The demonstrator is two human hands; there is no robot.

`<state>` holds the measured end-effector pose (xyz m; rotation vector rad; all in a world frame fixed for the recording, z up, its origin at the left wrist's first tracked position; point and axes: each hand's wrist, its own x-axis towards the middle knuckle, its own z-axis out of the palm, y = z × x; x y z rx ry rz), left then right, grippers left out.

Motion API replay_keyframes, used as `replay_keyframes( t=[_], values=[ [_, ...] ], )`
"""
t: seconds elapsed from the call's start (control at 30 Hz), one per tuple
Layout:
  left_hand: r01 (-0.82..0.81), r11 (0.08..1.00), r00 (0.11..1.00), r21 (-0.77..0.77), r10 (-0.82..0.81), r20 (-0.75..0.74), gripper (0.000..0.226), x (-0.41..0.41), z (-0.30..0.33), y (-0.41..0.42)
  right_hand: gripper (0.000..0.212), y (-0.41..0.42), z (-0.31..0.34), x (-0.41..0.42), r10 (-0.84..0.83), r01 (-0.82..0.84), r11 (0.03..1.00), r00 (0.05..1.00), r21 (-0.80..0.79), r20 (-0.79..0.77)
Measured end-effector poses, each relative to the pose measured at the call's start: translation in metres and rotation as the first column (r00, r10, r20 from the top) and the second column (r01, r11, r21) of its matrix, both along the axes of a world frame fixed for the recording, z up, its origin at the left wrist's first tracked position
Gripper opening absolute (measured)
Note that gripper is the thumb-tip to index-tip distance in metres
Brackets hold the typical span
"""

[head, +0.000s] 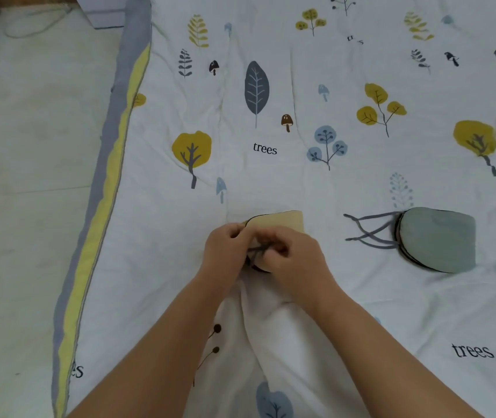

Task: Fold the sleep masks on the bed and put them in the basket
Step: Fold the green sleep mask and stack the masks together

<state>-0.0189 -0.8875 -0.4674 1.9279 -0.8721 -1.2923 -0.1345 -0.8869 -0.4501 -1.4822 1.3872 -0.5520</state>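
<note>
Fingers (263, 254) of both hands pinch grey straps, apparently, on the folded yellow mask (280, 222); grey-green mask (440, 239) lies folded, well apart.

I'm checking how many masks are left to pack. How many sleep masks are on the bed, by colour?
Yellow sleep mask, held in both hands: 1
Grey-green sleep mask, lying folded to the right with its straps spread out: 1
Total: 2
No basket is in view.
</note>
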Motion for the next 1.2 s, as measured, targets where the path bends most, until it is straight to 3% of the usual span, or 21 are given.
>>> replay_keyframes(
  t=[0.13, 0.23, 0.3, 0.37, 0.43, 0.47, 0.53, 0.57, 0.63, 0.73, 0.8, 0.9, 1.2],
  values=[
    [0.021, 0.999, 0.999, -0.031, -0.020, 0.037, 0.022, 0.003, -0.006, -0.004, 0.031, -0.013, -0.006, -0.011, -0.304, 0.285, 0.951, 0.934, -0.121, -0.188],
    [0.045, 0.997, 0.999, -0.066, -0.047, -0.028, 0.016, 0.004, -0.007, -0.003, 0.038, -0.024, -0.013, -0.015, -0.245, 0.277, 0.954, 0.940, 0.114, -0.238],
    [0.049, 0.996, 0.999, -0.079, -0.050, -0.014, 0.013, 0.006, -0.008, -0.002, 0.035, -0.027, -0.018, -0.014, -0.197, 0.234, 0.958, 0.958, 0.168, -0.210],
    [0.014, 0.997, 0.973, -0.080, 0.006, 0.233, 0.016, 0.009, -0.008, -0.002, 0.029, -0.028, -0.023, -0.013, -0.225, 0.257, 0.958, 0.947, 0.124, -0.228],
    [-0.050, 0.987, 0.820, -0.153, 0.128, 0.557, 0.021, 0.012, -0.005, 0.001, 0.027, -0.027, -0.027, -0.012, -0.262, 0.290, 0.954, 0.931, 0.079, -0.254],
    [-0.028, 0.969, 0.753, -0.245, 0.181, 0.632, 0.024, 0.011, -0.003, 0.002, 0.028, -0.027, -0.028, -0.011, -0.271, 0.295, 0.953, 0.928, 0.062, -0.256],
    [0.164, 0.911, 0.725, -0.379, 0.149, 0.673, 0.032, 0.001, 0.000, 0.005, 0.033, -0.025, -0.031, -0.009, -0.264, 0.277, 0.961, 0.927, 0.011, -0.266],
    [0.293, 0.885, 0.703, -0.363, 0.057, 0.709, 0.038, -0.006, -0.002, 0.006, 0.038, -0.023, -0.032, -0.008, -0.248, 0.251, 0.968, 0.927, -0.026, -0.282],
    [0.479, 0.864, 0.617, -0.156, -0.205, 0.760, 0.046, -0.016, -0.012, 0.007, 0.048, -0.018, -0.036, -0.007, -0.178, 0.133, 0.981, 0.909, -0.141, -0.378],
    [0.510, 0.849, 0.531, 0.139, -0.438, 0.726, 0.056, -0.016, -0.038, 0.010, 0.057, -0.012, -0.046, -0.014, -0.023, -0.144, 0.964, 0.793, -0.224, -0.608],
    [0.503, 0.848, 0.510, 0.169, -0.449, 0.733, 0.059, -0.012, -0.049, 0.012, 0.060, -0.012, -0.054, -0.020, 0.069, -0.252, 0.953, 0.720, -0.168, -0.691],
    [0.495, 0.854, 0.506, 0.160, -0.434, 0.745, 0.060, -0.011, -0.057, 0.011, 0.062, -0.016, -0.065, -0.025, 0.126, -0.286, 0.954, 0.656, -0.090, -0.744],
    [0.434, 0.891, 0.545, 0.134, -0.378, 0.748, 0.055, -0.017, -0.054, 0.007, 0.062, -0.025, -0.062, -0.022, 0.175, -0.288, 0.957, 0.648, -0.026, -0.741]
  ],
)
